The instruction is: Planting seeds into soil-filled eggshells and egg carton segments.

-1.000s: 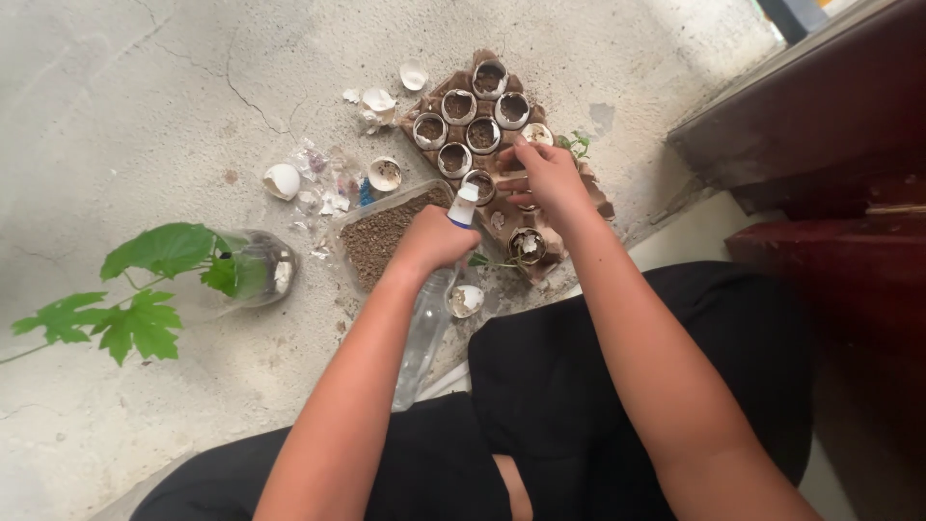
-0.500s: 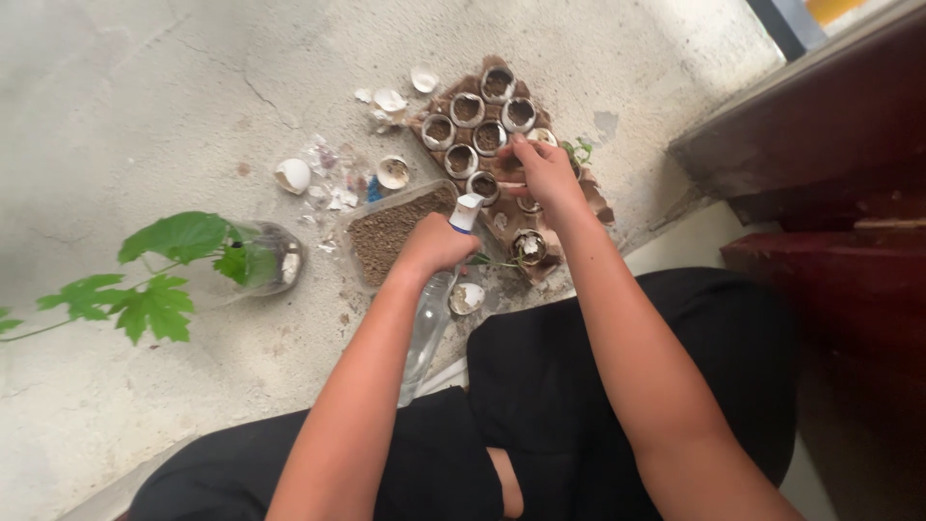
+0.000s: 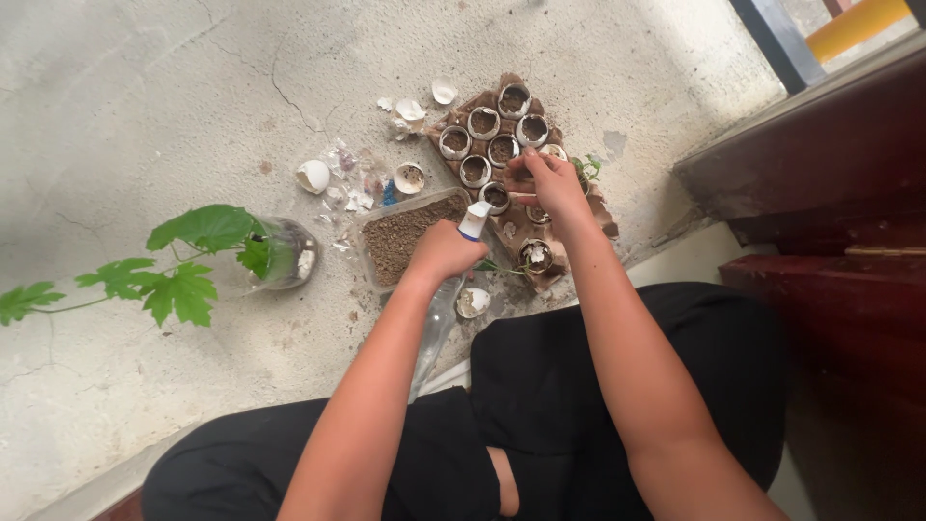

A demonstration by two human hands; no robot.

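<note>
We see the egg carton [image 3: 569, 253] hemmed in — a dark red step edge right of it, bare concrete open beyond its far end. Our left hand [image 3: 444, 253] is wrapped around a clear spray bottle [image 3: 432, 328] with a white nozzle, just left of the carton; our right hand [image 3: 555, 183] pinches something small over its soil-filled eggshells [image 3: 482, 123] — what, we cannot tell.

clear spray bottle [image 3: 436, 323] tilted toward soil-filled eggshells [image 3: 489, 147]
</note>
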